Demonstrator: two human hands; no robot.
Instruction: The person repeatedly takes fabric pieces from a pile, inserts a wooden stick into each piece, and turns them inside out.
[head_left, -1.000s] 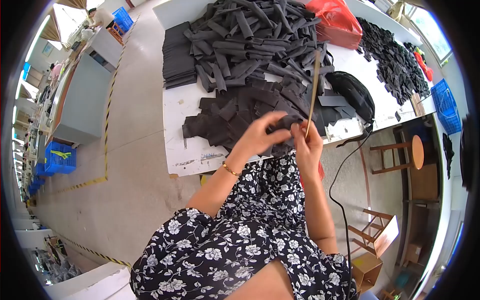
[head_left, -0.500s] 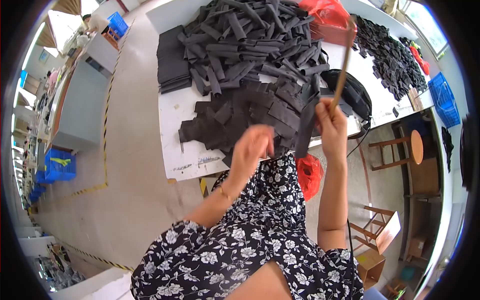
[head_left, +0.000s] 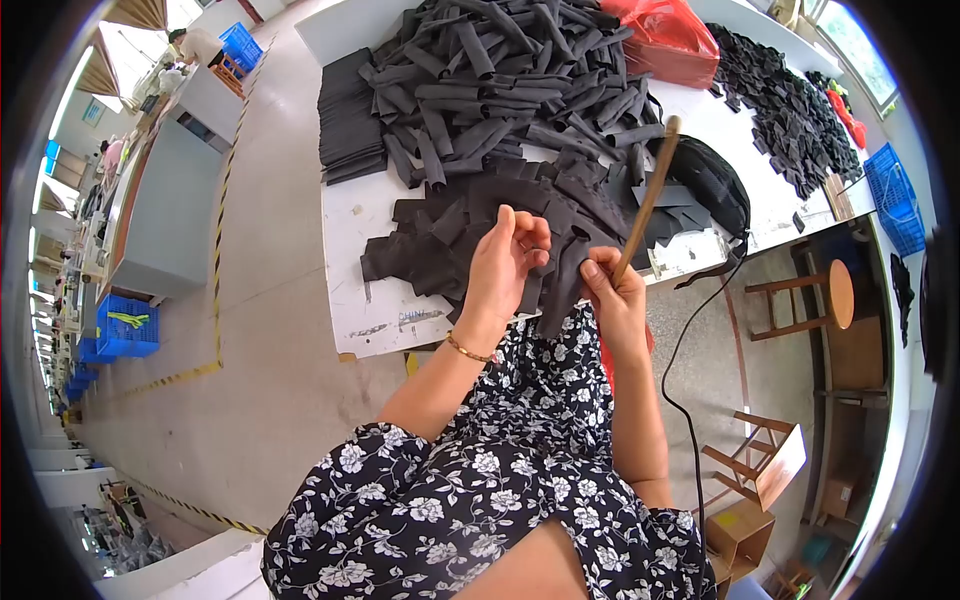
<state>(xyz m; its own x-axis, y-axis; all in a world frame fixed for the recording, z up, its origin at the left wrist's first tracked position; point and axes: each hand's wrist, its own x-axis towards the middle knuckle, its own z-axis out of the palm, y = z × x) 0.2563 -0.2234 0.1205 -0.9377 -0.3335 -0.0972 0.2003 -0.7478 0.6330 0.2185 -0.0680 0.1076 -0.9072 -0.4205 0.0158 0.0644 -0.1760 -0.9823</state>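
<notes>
My right hand (head_left: 617, 300) is closed around a slim wooden stick (head_left: 652, 200), which slants up and away. Beside its fingertips, a dark fabric piece (head_left: 567, 275) hangs at the table's front edge; I cannot tell whether the hand grips it as well. My left hand (head_left: 508, 265) hovers over the flat dark fabric pieces (head_left: 470, 215), its fingers loosely curled and thumb apart, with nothing visible in it. Behind these lies a big heap of rolled dark fabric tubes (head_left: 490, 90).
A stack of flat dark fabric (head_left: 350, 120) lies left on the white table (head_left: 350, 300). A red plastic bag (head_left: 665, 45), a black bag (head_left: 710, 185) and a pile of small dark pieces (head_left: 795, 120) are to the right. Wooden stools (head_left: 840, 295) stand on the floor; a person sits far left.
My right hand has come down and left with the stick, and the dark fabric piece beside it has moved left too. My left hand has shifted slightly up, its fingers turned upward.
</notes>
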